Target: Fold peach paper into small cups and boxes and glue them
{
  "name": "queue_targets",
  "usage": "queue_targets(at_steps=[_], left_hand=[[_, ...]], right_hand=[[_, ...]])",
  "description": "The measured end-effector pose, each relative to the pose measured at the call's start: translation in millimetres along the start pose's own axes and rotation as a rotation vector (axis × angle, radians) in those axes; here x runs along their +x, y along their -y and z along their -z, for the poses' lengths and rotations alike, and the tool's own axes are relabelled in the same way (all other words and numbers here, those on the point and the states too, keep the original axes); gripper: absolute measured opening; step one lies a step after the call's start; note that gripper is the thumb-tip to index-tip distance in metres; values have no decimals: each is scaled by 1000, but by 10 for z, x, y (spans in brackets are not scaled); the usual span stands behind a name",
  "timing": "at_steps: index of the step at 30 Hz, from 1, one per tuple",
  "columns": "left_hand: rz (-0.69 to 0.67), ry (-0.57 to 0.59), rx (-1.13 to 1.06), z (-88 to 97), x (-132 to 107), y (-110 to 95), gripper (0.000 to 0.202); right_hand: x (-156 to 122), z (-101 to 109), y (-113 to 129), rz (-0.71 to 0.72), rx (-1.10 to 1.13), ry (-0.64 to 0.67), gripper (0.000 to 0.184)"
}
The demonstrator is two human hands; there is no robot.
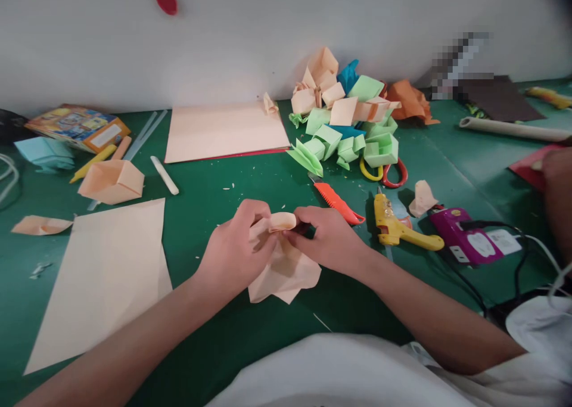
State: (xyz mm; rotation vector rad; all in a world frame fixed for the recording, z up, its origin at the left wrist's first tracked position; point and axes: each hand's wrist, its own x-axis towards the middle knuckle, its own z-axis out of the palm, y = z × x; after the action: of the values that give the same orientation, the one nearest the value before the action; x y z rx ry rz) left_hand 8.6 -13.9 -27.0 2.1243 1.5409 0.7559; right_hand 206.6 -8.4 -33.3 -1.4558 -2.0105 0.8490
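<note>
Between my two hands is a piece of peach paper (288,270), rolled or folded at its top and flaring out with an uneven lower edge. My left hand (239,246) is closed on its upper left side, fingers curled around the paper. On the other side, my right hand (328,237) pinches the rolled top edge between thumb and fingers. Just beyond the right hand lies an orange utility knife (338,203). A yellow hot glue gun (395,225) rests to its right.
Folded green and peach paper pieces (330,139) are heaped at the back, beside scissors (393,173). Peach sheets (107,270) lie left, near an open paper box (111,182). A purple power adapter (467,234) with cables sits right. Another person's arm (558,198) shows at the right edge.
</note>
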Motion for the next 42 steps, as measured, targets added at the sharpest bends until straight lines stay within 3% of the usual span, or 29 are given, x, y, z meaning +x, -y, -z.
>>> queue_targets(at_steps=[4,7,12,21,27,42], left_hand=[[6,41,-171,13,10,-22,35],[39,78,-199,19,23,-14,28],[98,142,-207,41,39,-8,18],[123,224,-96,81,75,-40,9],[170,266,-134,124,80,-43,17],[221,261,-137,174,106,-66,16]], right_hand=[[-6,-1,-24,-8,115,39,4],[-2,9,-27,-5,149,34,5],[-3,20,-7,-31,163,23,17],[-9,35,-8,-39,173,41,16],[-23,68,-23,27,168,33,30],[-14,68,-44,-30,245,93,37]])
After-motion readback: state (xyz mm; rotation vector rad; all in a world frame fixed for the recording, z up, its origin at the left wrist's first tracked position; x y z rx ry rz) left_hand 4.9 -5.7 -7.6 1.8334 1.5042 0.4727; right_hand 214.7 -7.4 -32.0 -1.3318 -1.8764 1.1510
